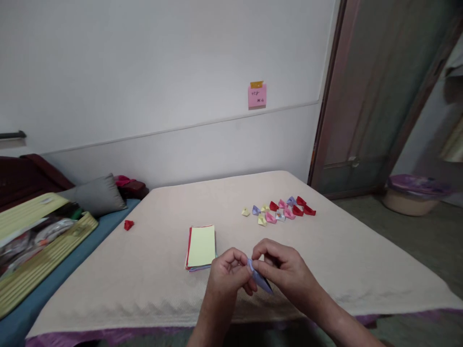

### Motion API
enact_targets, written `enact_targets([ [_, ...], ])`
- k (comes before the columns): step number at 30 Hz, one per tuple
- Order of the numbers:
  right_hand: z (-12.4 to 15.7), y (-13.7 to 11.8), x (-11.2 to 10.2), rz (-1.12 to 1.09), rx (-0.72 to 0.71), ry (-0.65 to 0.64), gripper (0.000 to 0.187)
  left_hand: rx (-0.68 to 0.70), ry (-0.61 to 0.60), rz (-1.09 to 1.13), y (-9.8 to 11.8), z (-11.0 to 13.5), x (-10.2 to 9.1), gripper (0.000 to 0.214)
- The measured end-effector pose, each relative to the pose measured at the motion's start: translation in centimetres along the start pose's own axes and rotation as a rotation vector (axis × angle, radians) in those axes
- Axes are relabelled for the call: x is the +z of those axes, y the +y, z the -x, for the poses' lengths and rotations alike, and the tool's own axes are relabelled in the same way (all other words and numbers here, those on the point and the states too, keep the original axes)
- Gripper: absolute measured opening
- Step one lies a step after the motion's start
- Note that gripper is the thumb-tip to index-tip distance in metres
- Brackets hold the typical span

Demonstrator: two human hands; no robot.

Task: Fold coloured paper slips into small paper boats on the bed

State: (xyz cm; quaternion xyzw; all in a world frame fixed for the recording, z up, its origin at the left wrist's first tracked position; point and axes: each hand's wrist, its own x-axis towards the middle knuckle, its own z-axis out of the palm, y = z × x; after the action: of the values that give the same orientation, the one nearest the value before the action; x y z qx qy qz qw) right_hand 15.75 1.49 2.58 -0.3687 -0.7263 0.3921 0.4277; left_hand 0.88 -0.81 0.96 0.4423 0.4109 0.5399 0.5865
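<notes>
Low centre, the left hand (229, 272) and right hand (280, 267) both pinch the purple paper (258, 278), raised between them so each grips an end.

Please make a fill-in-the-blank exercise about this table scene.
1. The left hand and right hand pinch a small folded paper piece coloured ____.
2. The top sheet of the flat paper stack is pale ____.
3. A lone red folded paper piece lies to the stack's ____.
4. The square paper note on the white wall is ____.
Missing words: purple, yellow, left, pink.
</notes>
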Motion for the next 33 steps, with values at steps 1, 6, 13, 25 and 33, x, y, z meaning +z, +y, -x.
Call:
enact_targets([
  [1, -0.01, -0.04, -0.12, 0.034, -0.015, -0.01, 0.007, 0.002, 0.002, -0.005, -0.04, -0.02, -0.05, 0.015],
  [6, -0.14, -0.27, -0.74, 0.142, -0.071, -0.071, 0.008, 0.004, 0.008, -0.014, -0.28, -0.07, -0.24, 0.018],
  [13, -0.16, -0.22, -0.74, 0.089, -0.047, -0.08, 0.013, 0.014, 0.012, -0.026, -0.26, -0.01, -0.05, 0.019],
  [25, 0.06, -0.05, -0.69, -0.05, 0.068, -0.106, 0.013, -0.006, -0.003, -0.012, 0.14, 0.2, 0.07, 0.017],
  [33, -0.11, -0.37, -0.77, 0.113, -0.008, -0.077, 0.013, -0.017, 0.003, -0.016, 0.18, 0.22, 0.12, 0.016],
])
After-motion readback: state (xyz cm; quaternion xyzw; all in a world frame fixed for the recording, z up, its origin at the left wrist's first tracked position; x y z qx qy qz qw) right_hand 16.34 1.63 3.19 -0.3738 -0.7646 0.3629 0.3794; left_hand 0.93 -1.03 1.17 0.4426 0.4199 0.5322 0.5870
